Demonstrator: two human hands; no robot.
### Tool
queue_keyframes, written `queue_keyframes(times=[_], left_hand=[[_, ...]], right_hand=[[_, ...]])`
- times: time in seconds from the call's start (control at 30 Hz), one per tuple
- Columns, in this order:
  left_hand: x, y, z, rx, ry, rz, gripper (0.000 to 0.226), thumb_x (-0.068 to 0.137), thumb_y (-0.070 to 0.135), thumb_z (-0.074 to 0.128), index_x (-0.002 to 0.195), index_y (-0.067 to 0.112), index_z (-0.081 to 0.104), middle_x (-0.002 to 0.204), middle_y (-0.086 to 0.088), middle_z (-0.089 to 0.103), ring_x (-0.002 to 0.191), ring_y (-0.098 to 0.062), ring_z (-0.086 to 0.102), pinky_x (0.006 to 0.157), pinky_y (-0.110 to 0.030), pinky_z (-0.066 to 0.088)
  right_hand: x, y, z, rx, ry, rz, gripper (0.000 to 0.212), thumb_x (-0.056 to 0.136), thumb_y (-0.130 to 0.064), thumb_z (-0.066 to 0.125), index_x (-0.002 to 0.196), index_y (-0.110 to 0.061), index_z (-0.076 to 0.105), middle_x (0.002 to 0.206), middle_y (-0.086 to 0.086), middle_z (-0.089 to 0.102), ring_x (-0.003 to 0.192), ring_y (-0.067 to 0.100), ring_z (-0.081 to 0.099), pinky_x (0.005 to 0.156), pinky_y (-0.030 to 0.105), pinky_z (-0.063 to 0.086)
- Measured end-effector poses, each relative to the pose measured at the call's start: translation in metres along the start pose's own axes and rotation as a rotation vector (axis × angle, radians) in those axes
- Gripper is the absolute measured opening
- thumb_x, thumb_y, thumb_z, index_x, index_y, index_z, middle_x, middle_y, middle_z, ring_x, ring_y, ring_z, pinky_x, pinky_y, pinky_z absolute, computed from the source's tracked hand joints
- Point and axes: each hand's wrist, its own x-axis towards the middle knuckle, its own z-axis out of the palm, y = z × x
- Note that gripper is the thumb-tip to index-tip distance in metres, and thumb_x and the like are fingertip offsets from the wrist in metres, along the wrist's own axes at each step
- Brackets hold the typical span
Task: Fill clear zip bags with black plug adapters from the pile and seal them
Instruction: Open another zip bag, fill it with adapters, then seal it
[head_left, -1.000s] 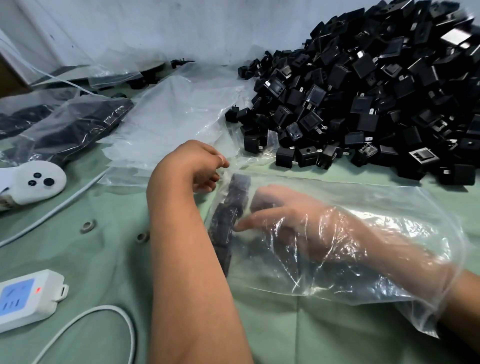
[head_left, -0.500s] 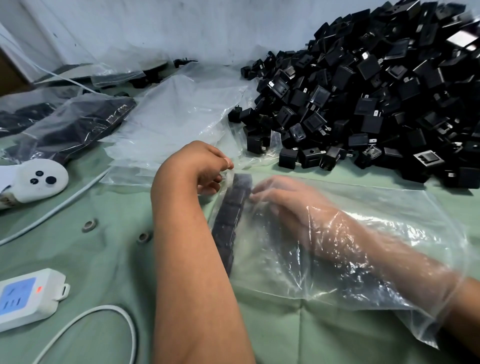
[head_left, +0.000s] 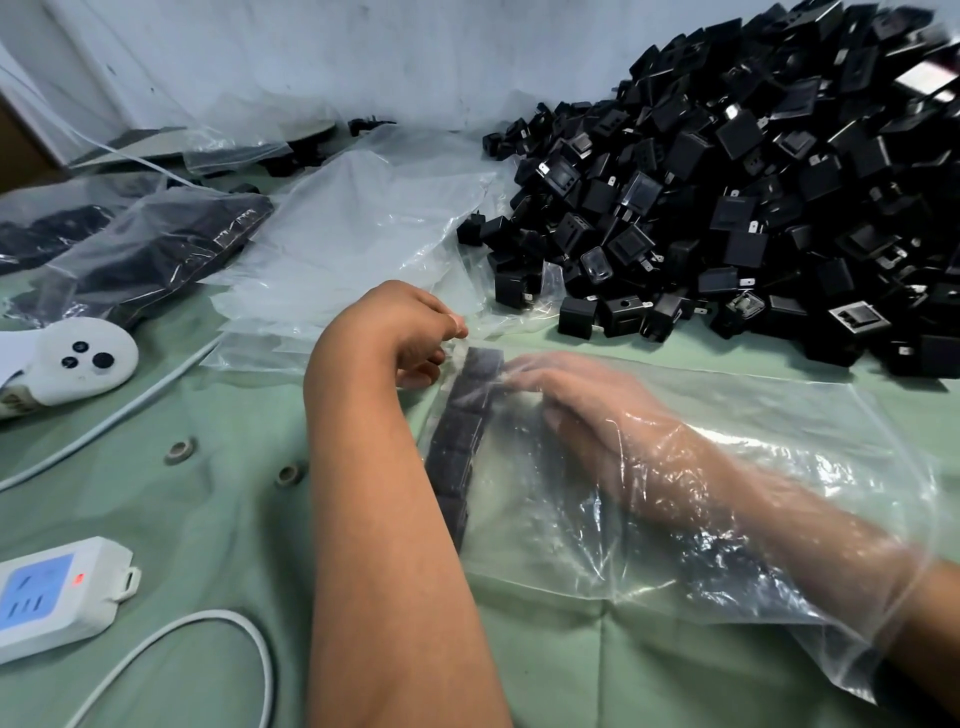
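At the centre of the frame the left hand (head_left: 410, 332) has its fingers curled, pinching the far corner of a clear zip bag (head_left: 727, 519) that lies flat on the green cloth (head_left: 208, 493). The right hand (head_left: 587, 405) is inside the bag, fingers straight, fingertips touching a row of black plug adapters (head_left: 462, 441) lined along the bag's left edge. The pile of adapters (head_left: 753, 182) fills the upper right. A stack of empty clear bags (head_left: 353, 244) lies at upper centre, filled bags (head_left: 145, 254) at upper left. A white power strip (head_left: 52, 597) sits lower left.
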Motion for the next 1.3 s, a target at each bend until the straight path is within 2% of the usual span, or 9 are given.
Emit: queue_keyframes(times=[0.13, 0.23, 0.33, 0.5, 0.63, 0.83, 0.93, 1.13, 1.3], left_hand=[[-0.002, 0.0, 0.0, -0.003, 0.026, 0.044, 0.01, 0.099, 0.019, 0.069, 0.095, 0.016, 0.077, 0.091, -0.012, 0.067, 0.076, -0.025, 0.06, 0.09, -0.042, 0.061], [-0.003, 0.001, -0.002, -0.021, 0.105, 0.132, 0.012, 0.097, 0.016, 0.071, 0.087, 0.017, 0.077, 0.086, -0.008, 0.067, 0.071, -0.02, 0.06, 0.07, -0.031, 0.06], [-0.008, 0.003, -0.002, -0.098, 0.059, 0.204, 0.011, 0.097, 0.013, 0.069, 0.09, 0.011, 0.078, 0.077, -0.006, 0.067, 0.058, -0.014, 0.058, 0.052, -0.02, 0.051], [-0.018, 0.007, 0.006, -0.011, -0.186, 0.243, 0.015, 0.099, 0.014, 0.066, 0.102, 0.004, 0.077, 0.079, -0.011, 0.07, 0.059, -0.015, 0.058, 0.053, -0.016, 0.052], [-0.016, 0.005, 0.003, 0.023, -0.188, 0.232, 0.015, 0.099, 0.012, 0.065, 0.099, 0.005, 0.078, 0.077, -0.007, 0.071, 0.061, -0.014, 0.06, 0.056, -0.016, 0.053], [-0.015, 0.008, 0.006, 0.048, -0.211, 0.209, 0.018, 0.101, 0.01, 0.063, 0.092, 0.006, 0.077, 0.075, -0.008, 0.068, 0.059, -0.014, 0.06, 0.058, -0.019, 0.055], [-0.014, 0.009, 0.005, 0.05, -0.21, 0.199, 0.018, 0.101, 0.011, 0.063, 0.091, 0.005, 0.077, 0.075, -0.008, 0.067, 0.057, -0.013, 0.06, 0.059, -0.02, 0.056], [-0.014, 0.008, 0.004, 0.041, -0.199, 0.192, 0.017, 0.101, 0.011, 0.063, 0.096, 0.003, 0.078, 0.078, -0.01, 0.068, 0.059, -0.014, 0.06, 0.063, -0.022, 0.057], [-0.013, 0.007, 0.004, 0.034, -0.193, 0.187, 0.016, 0.1, 0.011, 0.065, 0.097, 0.001, 0.078, 0.078, -0.011, 0.068, 0.059, -0.014, 0.06, 0.062, -0.022, 0.057]], right_hand=[[0.006, 0.008, 0.005, 0.029, -0.037, 0.074, 0.048, 0.097, 0.004, 0.05, 0.139, -0.017, 0.059, 0.14, 0.0, 0.06, 0.128, 0.009, 0.051, 0.115, 0.019, 0.029], [0.005, 0.013, 0.01, -0.025, -0.017, 0.059, 0.049, 0.095, 0.015, 0.049, 0.137, -0.006, 0.061, 0.138, 0.012, 0.062, 0.126, 0.016, 0.047, 0.108, 0.012, 0.023], [0.004, 0.014, 0.008, 0.019, 0.0, 0.019, 0.044, 0.097, 0.006, 0.052, 0.135, -0.012, 0.065, 0.134, 0.004, 0.065, 0.122, 0.011, 0.051, 0.108, 0.009, 0.028], [0.006, 0.013, 0.007, 0.085, -0.029, 0.007, 0.039, 0.094, -0.028, 0.05, 0.129, -0.045, 0.054, 0.134, -0.019, 0.056, 0.126, 0.002, 0.053, 0.115, 0.025, 0.04], [0.0, 0.018, 0.01, -0.026, 0.031, 0.034, 0.044, 0.096, -0.001, 0.048, 0.135, -0.014, 0.065, 0.131, 0.006, 0.065, 0.119, 0.011, 0.054, 0.105, 0.01, 0.031], [-0.006, 0.008, -0.013, 0.047, -0.094, 0.024, 0.029, 0.101, -0.009, 0.059, 0.118, -0.028, 0.072, 0.114, -0.015, 0.07, 0.108, 0.003, 0.067, 0.094, 0.027, 0.057], [-0.006, 0.002, -0.024, 0.063, -0.289, 0.015, 0.033, 0.098, -0.018, 0.063, 0.105, -0.049, 0.07, 0.112, -0.03, 0.063, 0.112, -0.013, 0.057, 0.096, 0.027, 0.053], [0.02, 0.015, -0.002, 0.21, -0.507, 0.235, 0.028, 0.095, -0.023, 0.074, 0.077, -0.045, 0.071, 0.08, -0.033, 0.068, 0.077, -0.014, 0.065, 0.07, 0.014, 0.051], [0.022, 0.032, 0.016, -0.034, -0.531, 0.17, 0.02, 0.093, -0.045, 0.074, 0.089, -0.053, 0.056, 0.091, -0.055, 0.049, 0.088, -0.028, 0.049, 0.085, 0.01, 0.046]])
